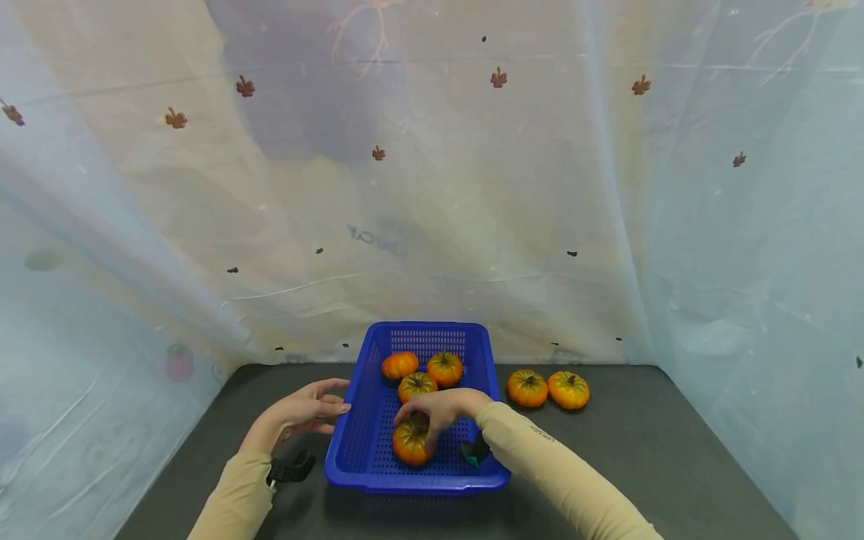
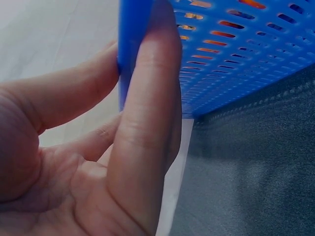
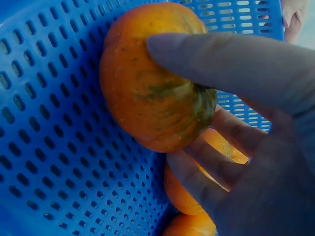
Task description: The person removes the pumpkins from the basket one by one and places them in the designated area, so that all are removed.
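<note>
A blue plastic basket (image 1: 364, 450) with slotted walls stands on the dark table. Inside it, my right hand (image 1: 442, 409) grips a small orange pumpkin (image 1: 409, 442) near the front; the right wrist view shows the thumb on one side of this pumpkin (image 3: 142, 83) and fingers round the other. Behind it in the basket lie three more small pumpkins: one (image 1: 400, 364) at the left, one (image 1: 445, 369) at the right, one (image 1: 417, 385) between. At the basket's left rim (image 2: 133, 34), my left hand (image 1: 307, 409) pinches the edge between thumb and fingers.
Two small pumpkins, one (image 1: 527, 388) beside another (image 1: 569, 390), sit on the dark table (image 1: 628, 465) right of the basket. A pale plastic sheet (image 1: 432, 225) with small leaf shapes hangs behind and along both sides.
</note>
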`<action>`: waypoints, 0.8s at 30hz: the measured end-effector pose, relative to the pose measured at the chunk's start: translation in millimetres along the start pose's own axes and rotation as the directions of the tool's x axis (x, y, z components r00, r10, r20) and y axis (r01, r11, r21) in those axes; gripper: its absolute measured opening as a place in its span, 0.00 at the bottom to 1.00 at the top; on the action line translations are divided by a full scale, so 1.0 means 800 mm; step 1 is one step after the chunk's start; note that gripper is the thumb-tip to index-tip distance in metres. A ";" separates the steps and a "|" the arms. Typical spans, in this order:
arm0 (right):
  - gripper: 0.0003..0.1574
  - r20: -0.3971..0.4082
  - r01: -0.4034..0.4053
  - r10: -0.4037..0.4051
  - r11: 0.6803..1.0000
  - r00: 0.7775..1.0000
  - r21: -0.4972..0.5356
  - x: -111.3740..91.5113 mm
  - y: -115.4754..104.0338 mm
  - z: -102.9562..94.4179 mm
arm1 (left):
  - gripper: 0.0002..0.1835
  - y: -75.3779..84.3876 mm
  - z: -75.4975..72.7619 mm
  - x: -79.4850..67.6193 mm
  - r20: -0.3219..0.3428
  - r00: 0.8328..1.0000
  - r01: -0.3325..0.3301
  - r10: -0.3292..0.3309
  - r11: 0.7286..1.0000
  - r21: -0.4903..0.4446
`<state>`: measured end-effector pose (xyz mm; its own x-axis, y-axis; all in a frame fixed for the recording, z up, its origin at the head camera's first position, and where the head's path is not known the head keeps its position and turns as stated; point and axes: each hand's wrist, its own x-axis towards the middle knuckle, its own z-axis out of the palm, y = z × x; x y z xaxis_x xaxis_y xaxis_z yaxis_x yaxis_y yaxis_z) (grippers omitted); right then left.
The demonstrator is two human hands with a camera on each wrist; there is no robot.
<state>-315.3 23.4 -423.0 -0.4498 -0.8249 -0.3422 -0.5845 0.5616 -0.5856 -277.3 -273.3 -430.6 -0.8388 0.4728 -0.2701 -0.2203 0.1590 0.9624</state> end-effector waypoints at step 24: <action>0.42 0.016 0.021 -0.021 1.000 1.000 -0.008 -0.014 0.004 0.000 | 0.41 -0.003 -0.004 0.000 0.019 1.000 -0.002 0.002 1.000 -0.002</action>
<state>-312.2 34.8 -421.2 -0.4268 -0.8373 -0.3418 -0.5992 0.5449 -0.5866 -278.5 -276.2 -432.9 -0.8296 0.4895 -0.2686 -0.2196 0.1564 0.9630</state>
